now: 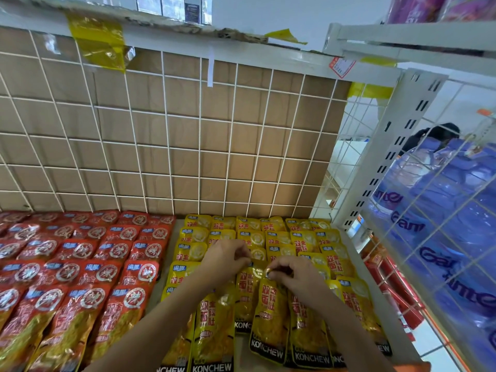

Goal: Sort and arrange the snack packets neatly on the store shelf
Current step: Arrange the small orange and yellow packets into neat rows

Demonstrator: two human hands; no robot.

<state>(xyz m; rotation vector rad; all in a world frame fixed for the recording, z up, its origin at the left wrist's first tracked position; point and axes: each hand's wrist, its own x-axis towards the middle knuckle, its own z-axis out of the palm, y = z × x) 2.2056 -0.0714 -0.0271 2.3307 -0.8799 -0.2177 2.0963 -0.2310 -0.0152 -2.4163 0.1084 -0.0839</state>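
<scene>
Yellow packets (303, 238): they lie flat in rows on the shelf (164, 253), from the middle of the view down to 5 o'clock.
Right hand (292, 275): its fingers are curled. It pinches the top edge of the top packet (269, 318), which lies tilted over other yellow ones at 6 o'clock of the hand.
Left hand (228, 255): its fingers are curled too. It pinches the top of the neighbour packet (245, 294), which touches the top packet at its 9 o'clock.
Red packets (80, 264): they fill rows at 8 o'clock, with a bare strip of shelf between them and the yellow ones.
Wire grid (188, 130): white, at 12 o'clock, with brown cardboard behind it.
Yellow tape (99, 41): stuck on the top rail at 11 o'clock.
Price tag (342, 66): red and white, at 1 o'clock.
White post (397, 146): has dark slots, at 2 o'clock.
Blue water bottles (442, 210): at 3 o'clock, behind a wire side.
In the way: both forearms lie over several yellow packets and cover them.
Hard to see: the fingertips hide the packet tops. The front packets are cut off at 6 o'clock. A person (434, 135) at 2 o'clock is mostly hidden behind the bottles.
</scene>
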